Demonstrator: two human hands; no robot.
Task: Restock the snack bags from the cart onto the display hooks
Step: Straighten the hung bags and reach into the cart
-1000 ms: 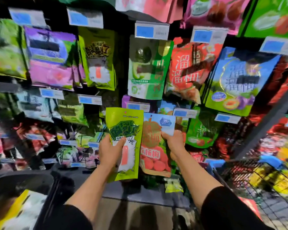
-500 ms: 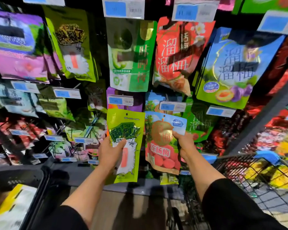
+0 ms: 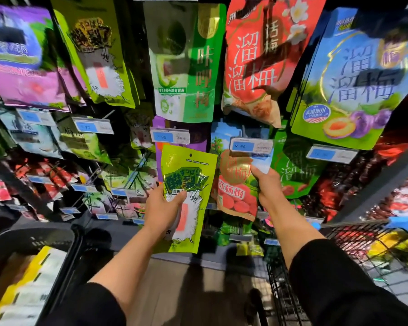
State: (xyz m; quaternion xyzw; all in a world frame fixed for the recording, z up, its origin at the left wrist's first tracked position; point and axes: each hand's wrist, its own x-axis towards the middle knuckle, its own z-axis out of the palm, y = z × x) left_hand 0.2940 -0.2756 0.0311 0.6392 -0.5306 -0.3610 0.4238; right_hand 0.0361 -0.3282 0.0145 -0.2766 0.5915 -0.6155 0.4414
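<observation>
Head view: the left hand grips a lime-green snack bag by its lower half, thumb across the front, holding it upright before the display. The right hand pinches the upper right edge of a red bayberry bag, whose top sits just under a blue price tag.

Both pouches look light, glossy and floppy, probably slippery. A hold near the top, beside the punched hang hole, should steer it onto a hook best.

Rows of hanging bags fill a dark store wall. A wire cart stands at right, and a dark bin at left.
</observation>
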